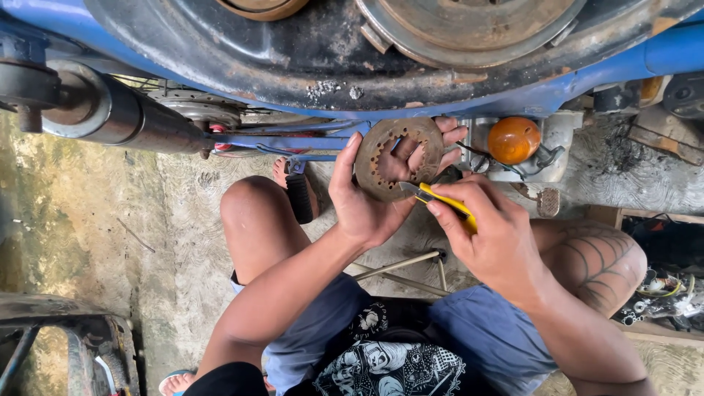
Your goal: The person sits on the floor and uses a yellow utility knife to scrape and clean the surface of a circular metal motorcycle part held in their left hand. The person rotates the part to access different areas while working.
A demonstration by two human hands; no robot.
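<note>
The left hand (367, 198) holds a rusty ring plate (398, 158) upright, thumb along its left rim and fingers spread behind it, their tips showing through the centre hole and past the right rim. The right hand (491, 235) pinches a yellow knife (440, 202) between thumb and bent fingers, its blade tip touching the plate's lower edge. The plate sits above the person's knees, just under the blue frame (513, 99) (grimy, with a rusted drum above). An orange lamp (513, 139) hangs just right of the plate. The concrete floor (88, 220) lies below.
</note>
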